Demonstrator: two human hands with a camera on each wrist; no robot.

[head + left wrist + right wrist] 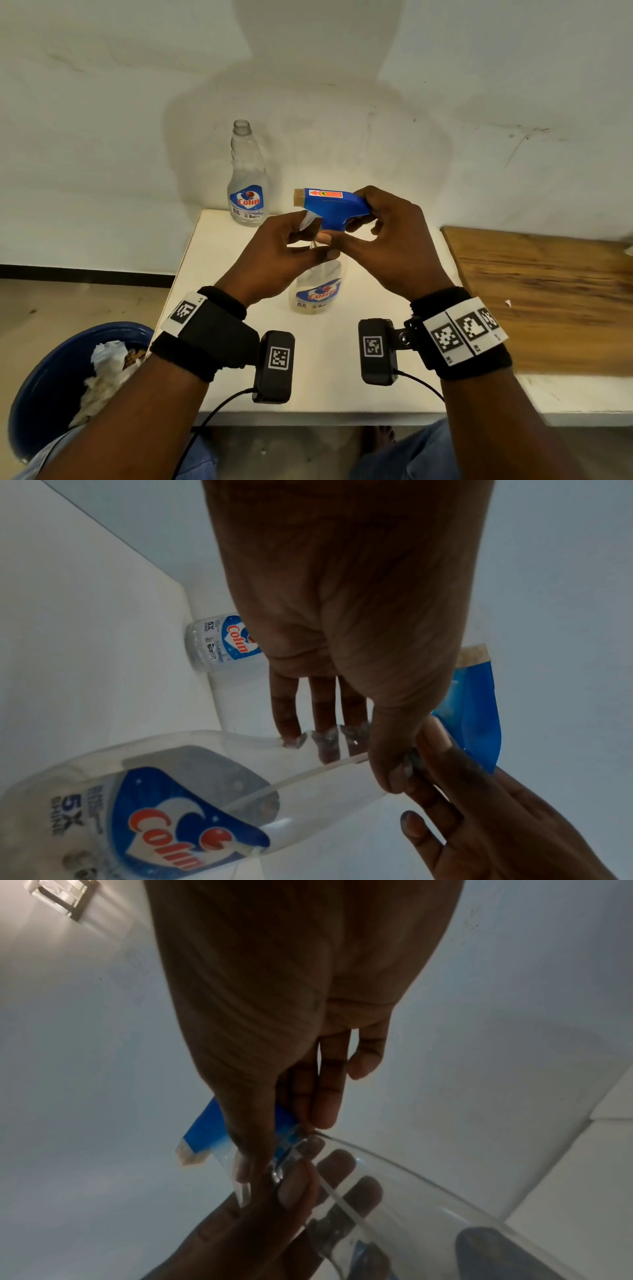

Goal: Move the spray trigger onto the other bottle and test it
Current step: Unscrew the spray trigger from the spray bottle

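Spray trigger, blue with a tan nozzle and a red-arrow sticker, sits between both hands atop the near bottle. The right hand curls round its collar and rear; the left hand grips the clear neck just below. Judged as the unscrewing step: hold the neck firm, twist only the collar, then lift straight so the dip tube clears. Beyond the left hand stands the uncapped second bottle.

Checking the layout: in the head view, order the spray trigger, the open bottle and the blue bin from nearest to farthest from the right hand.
1. Spray trigger: gripped by the right hand.
2. Open bottle: standing at the table's far left corner.
3. Blue bin: on the floor, left of the table.
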